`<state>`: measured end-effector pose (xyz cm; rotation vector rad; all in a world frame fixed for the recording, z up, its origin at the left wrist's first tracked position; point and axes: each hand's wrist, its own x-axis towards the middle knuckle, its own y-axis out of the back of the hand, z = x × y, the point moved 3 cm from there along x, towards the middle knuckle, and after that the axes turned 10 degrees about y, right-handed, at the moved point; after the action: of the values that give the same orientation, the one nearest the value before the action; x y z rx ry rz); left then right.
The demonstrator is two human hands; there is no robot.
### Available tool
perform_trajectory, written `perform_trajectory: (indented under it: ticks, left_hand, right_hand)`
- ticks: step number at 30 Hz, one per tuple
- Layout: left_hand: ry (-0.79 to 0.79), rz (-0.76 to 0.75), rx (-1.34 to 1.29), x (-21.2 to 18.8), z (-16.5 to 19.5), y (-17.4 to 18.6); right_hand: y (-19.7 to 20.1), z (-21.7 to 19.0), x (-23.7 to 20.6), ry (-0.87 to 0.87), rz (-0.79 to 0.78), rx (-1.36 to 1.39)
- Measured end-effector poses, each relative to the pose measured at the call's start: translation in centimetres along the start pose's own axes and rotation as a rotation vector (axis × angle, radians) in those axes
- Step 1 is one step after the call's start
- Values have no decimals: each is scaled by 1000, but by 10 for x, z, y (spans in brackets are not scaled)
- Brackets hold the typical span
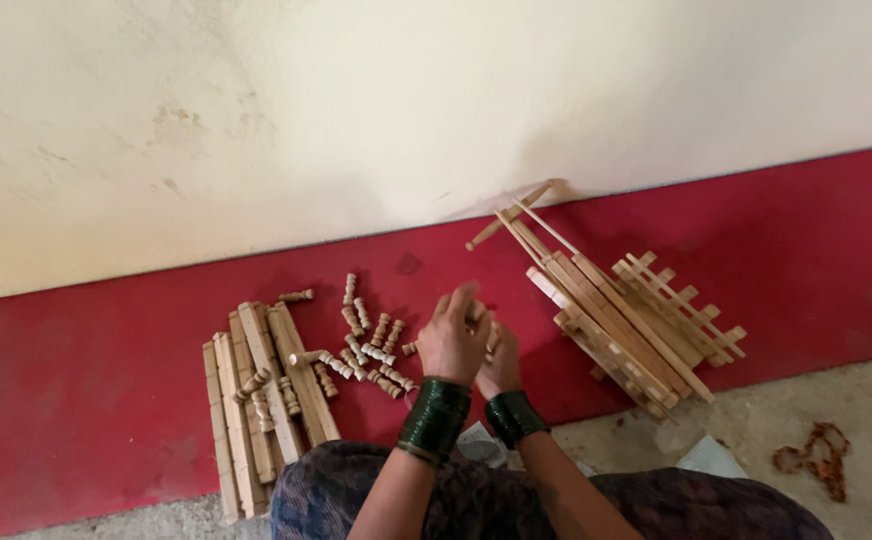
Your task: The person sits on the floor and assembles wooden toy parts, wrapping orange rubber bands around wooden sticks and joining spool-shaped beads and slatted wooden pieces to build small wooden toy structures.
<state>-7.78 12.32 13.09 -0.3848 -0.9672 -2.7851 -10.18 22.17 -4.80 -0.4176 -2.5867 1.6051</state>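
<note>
1. Wall (356, 110) — cream plaster, stained in patches, filling the upper half of the view; it meets a red floor band (76, 390) that runs the full width.
2. Grey floor (856, 400) lies nearer the person, whose patterned lap (516, 505) shows at the bottom edge.
3. Slatted wooden assemblies (636, 325) — stacked at the right on the red band, tilted, with one thin stick (546, 225) leaning up against the wall.
4. Flat wooden slats (256, 400) lie in a loose bundle at the left, side by side, a few turned pieces resting on top.
5. Left hand (453, 338) — fingers curled and partly closed, raised above the red band between the two piles. It appears to pinch a small wooden piece (476, 312); the grip itself is not clearly visible.
6. Right hand (499, 365) — just behind and touching the left, mostly hidden; whether it is open or closed cannot be told.
7. Both wrists carry stacked dark green bangles (436, 418).
8. Small turned wooden pegs (371, 345) are scattered on the red band just left of the hands.
9. A brown bead string (816, 460) lies on the grey floor, far right.
</note>
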Motion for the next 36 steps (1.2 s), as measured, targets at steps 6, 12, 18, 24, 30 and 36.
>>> perform_trajectory:
  ticks: [6,12,18,24,30,36]
  left_hand:
    - [35,-34,145,2,-6,-2]
    - [76,-260,200,13,-35,3]
    - [-214,-110,-21,20,-48,25]
    - [128,-189,1,15,-25,16]
    - [71,-22,95,18,-8,13]
    - [148,-56,179,12,-11,5]
  right_hand:
    - [-60,-11,-32,569,-276,-1005]
    - [-32,10,-43,945,-321,-1289]
    - [51,10,-26,584,-196,-1535]
    - [39,0,-5,169,-36,-1631]
    - [-65,-15,-36,580,-329,-1072]
    - [-53,2,-42,290,-283,-329]
